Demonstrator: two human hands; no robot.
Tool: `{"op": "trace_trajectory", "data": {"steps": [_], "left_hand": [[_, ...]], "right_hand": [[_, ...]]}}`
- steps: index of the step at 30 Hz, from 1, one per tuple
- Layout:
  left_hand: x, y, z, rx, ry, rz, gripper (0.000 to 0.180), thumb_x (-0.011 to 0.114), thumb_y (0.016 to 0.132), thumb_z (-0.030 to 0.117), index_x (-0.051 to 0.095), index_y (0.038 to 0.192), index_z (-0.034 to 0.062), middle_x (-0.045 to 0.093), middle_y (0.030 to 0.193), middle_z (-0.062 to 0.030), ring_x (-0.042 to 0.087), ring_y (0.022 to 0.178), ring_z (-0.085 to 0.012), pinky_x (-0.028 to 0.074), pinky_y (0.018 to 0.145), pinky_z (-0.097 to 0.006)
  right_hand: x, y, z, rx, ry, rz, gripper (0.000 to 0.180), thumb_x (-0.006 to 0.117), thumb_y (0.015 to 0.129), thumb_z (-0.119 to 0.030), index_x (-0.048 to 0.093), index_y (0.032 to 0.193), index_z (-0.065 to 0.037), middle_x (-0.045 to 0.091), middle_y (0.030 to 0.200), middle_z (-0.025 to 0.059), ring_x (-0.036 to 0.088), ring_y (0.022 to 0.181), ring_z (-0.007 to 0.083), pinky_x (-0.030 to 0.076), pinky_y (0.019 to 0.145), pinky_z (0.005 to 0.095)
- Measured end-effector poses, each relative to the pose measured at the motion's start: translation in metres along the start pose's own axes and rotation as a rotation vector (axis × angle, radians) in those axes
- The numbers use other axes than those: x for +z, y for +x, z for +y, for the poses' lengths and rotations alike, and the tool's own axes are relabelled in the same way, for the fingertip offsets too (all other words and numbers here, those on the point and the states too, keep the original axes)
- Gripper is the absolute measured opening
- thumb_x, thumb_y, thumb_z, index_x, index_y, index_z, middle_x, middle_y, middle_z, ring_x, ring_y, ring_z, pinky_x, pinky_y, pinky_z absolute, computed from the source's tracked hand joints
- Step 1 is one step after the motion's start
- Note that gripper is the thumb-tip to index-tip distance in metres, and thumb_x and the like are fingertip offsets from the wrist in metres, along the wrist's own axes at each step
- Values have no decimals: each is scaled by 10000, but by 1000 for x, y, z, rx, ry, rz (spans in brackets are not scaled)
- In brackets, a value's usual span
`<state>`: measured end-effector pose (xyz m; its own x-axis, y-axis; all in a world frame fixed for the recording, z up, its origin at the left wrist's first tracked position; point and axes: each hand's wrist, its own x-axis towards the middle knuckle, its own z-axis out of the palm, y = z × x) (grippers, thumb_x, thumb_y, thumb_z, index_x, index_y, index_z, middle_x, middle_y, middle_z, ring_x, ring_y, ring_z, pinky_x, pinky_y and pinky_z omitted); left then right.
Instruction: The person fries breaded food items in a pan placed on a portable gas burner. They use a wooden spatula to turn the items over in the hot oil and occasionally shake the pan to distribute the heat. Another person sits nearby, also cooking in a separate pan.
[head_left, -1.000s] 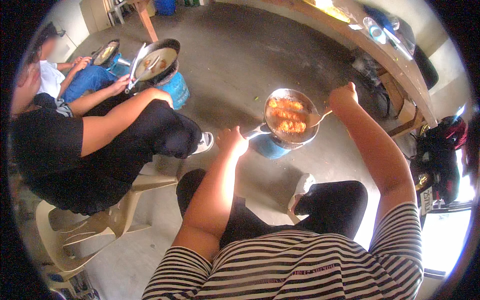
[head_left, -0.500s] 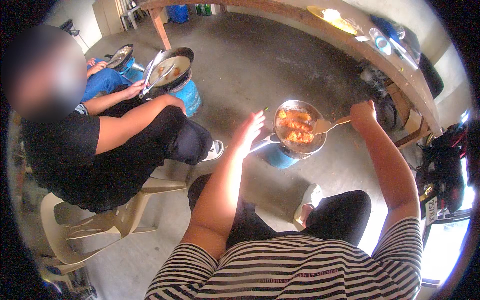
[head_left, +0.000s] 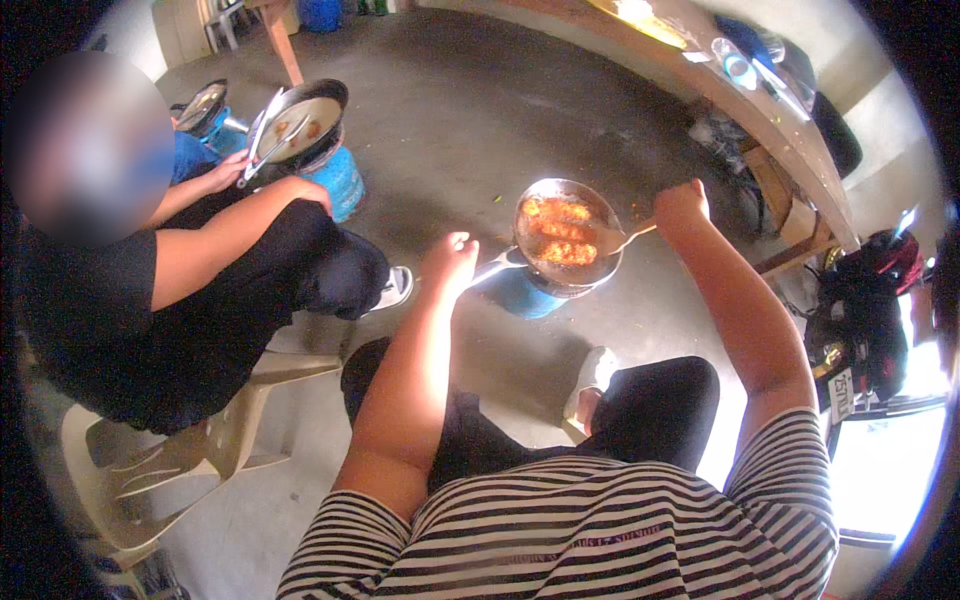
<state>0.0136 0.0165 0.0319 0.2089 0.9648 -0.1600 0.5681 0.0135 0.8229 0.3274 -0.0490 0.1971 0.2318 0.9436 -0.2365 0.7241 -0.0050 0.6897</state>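
A frying pan (head_left: pixel 608 277) stands on a small blue gas burner (head_left: pixel 530 303) in front of me. Several browned, breaded pieces (head_left: pixel 567 253) lie in oil inside it. My right hand (head_left: pixel 684 207) is closed round the handle of a wooden spatula (head_left: pixel 640 231), whose blade rests in the pan beside the pieces. To the left of the pan, my left hand (head_left: pixel 452 262) has its fingers curled in, near the end of the pan's light handle (head_left: pixel 495 267). Whether it holds anything is hidden from view.
At left, a seated person (head_left: pixel 95 300) holds metal tongs (head_left: pixel 262 135) over a second pan (head_left: pixel 335 92) on a blue gas tank (head_left: pixel 341 182). A wooden table (head_left: pixel 790 170) curves along the right. A beige plastic chair (head_left: pixel 240 425) supports that person.
My left hand has gone from outstretched fingers to curled ones and drawn back slightly from the pan. The whole view has shifted a little. My right hand keeps hold of the spatula.
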Motion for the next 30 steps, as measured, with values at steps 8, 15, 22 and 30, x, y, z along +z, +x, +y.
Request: {"op": "trace_trajectory", "data": {"steps": [8, 15, 22, 30], "left_hand": [[10, 9, -13, -11, 248, -21, 426, 568, 830, 382, 589, 1134, 85, 635, 1092, -140, 615, 995, -279, 469, 853, -359], [8, 9, -21, -33, 328, -21, 454, 560, 828, 400, 581, 1151, 82, 682, 912, -119, 660, 836, -246, 485, 771, -361], [9, 9, -17, -140, 275, -178, 498, 540, 824, 425, 557, 1214, 115, 577, 1202, -141, 525, 1144, -305, 369, 977, -442], [8, -3, -4, -115, 360, -191, 531, 537, 826, 448, 547, 1216, 88, 576, 1192, -153, 533, 1124, -307, 354, 982, -419]], "right_hand": [[3, 7, -5, 26, -44, -33, 168, 587, 791, -211, 710, 861, -121, 687, 889, 75, 630, 914, 250, 389, 798, 411], [-23, 0, 0, 52, -30, -51, 202, 591, 792, -260, 713, 881, -125, 685, 919, 63, 621, 916, 237, 363, 765, 408], [-11, 20, -14, -13, -47, -90, 259, 576, 824, -305, 705, 956, -123, 682, 980, 55, 616, 945, 258, 360, 798, 420], [-11, 30, -9, 30, -46, -121, 249, 580, 818, -300, 700, 955, -130, 671, 1002, 77, 590, 1006, 264, 346, 861, 424]]}}
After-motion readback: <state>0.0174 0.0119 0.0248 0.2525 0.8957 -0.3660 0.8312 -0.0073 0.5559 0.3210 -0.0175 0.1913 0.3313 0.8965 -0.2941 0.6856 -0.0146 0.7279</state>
